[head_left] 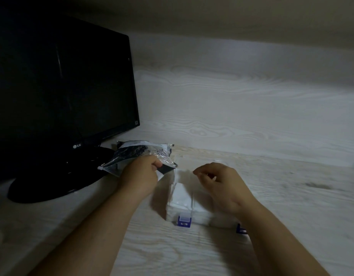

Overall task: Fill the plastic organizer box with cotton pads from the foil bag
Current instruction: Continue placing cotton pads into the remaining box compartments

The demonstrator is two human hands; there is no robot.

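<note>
Foil bag [141,153] by the monitor [62,86] base, left hand [139,174] gripping its near edge. Clear box [200,216] on desk [172,251] just right of bag, blue latches [184,221] facing viewer, white pads [180,198] inside. Right hand [222,182] above box, fingers loosely curled, holding nothing.

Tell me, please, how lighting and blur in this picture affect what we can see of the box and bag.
Head view: dim, with dark corners; the organizer box reads as a pale, soft blur; the foil bag held by the left hand shows small glints; the monitor is nearly featureless black.
</note>
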